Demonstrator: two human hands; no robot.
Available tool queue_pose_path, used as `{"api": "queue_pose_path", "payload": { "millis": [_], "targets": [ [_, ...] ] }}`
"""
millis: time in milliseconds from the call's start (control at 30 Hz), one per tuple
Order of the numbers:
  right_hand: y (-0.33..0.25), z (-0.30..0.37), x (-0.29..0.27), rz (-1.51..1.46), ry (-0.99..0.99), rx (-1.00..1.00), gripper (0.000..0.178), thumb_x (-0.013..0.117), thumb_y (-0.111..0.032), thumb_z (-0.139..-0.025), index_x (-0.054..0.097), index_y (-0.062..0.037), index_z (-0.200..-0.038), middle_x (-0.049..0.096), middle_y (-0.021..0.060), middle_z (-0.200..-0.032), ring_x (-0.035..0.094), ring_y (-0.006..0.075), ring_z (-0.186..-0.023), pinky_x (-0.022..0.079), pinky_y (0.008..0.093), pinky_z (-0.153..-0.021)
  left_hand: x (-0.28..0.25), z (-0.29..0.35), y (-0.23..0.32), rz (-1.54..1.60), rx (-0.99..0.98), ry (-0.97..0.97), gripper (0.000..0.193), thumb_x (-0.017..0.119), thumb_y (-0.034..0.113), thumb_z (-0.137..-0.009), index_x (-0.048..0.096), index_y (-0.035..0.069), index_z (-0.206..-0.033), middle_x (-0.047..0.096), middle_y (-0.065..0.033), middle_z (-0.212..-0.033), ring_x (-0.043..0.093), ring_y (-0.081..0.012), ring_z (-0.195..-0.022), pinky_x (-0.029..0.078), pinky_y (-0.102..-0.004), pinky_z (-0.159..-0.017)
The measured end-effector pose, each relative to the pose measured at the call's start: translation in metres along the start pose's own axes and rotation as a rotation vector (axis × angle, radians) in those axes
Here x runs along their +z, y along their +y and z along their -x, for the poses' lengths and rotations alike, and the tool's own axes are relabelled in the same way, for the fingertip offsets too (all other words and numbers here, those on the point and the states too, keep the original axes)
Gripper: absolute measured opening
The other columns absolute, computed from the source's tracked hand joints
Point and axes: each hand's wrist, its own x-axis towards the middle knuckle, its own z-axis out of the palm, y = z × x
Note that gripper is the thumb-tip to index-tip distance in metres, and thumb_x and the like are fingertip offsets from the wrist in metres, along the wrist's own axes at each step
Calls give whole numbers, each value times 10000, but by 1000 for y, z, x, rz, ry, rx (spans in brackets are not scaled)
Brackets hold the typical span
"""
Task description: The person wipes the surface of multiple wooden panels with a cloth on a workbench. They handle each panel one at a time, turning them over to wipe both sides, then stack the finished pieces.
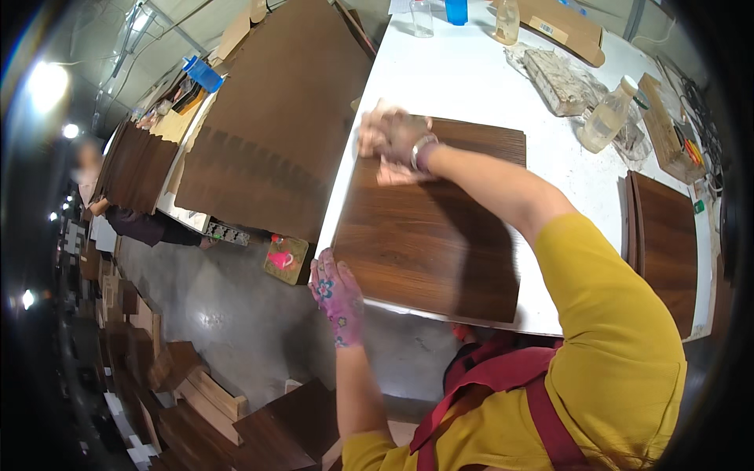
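Note:
A dark brown wood-grain panel (408,243) lies at the near end of a white table (424,78), with more panel edges showing beneath its far right corner. My right hand (404,141), in a stained glove with a bracelet at the wrist, is closed on a crumpled pinkish cloth (402,173) over the panel's far left part. Motion blurs this hand and the cloth. At the near left corner of the table, my left hand (338,297) wears a pink flowered glove. Its fingers stretch along the edge beside the panel; the fingertips are partly hard to make out.
Dark panels (660,243) lean at the right table edge. Clear bottles (607,118), a wrapped block (554,82) and a cardboard box (550,27) stand farther back. A large brown stack (275,118) rises at left, near a co-worker's arm (137,224). Boards (290,428) lie below left.

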Motion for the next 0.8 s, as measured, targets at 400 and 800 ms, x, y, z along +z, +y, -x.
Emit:
{"api": "queue_pose_path", "payload": {
  "millis": [400, 800],
  "targets": [
    [30, 119, -85, 244, 118, 258, 372, 578, -303, -865, 594, -130, -1194, 580, 131, -1201, 563, 275, -1100, 439, 397, -931, -23, 20, 28, -50, -38, 22, 381, 537, 188, -936, 515, -13, -1259, 550, -230, -1180, 526, -367, -1115, 437, -423, -938],
    [67, 271, -144, -1045, 336, 326, 431, 611, -351, -844, 517, -45, -1132, 558, 102, -1002, 532, 219, -969, 421, 337, -870, -66, 81, 35, 913, -734, -742, 402, 457, 115, -944, 463, 1, -1330, 517, -158, -1333, 510, -311, -1212, 447, -392, -966]
  ]
}}
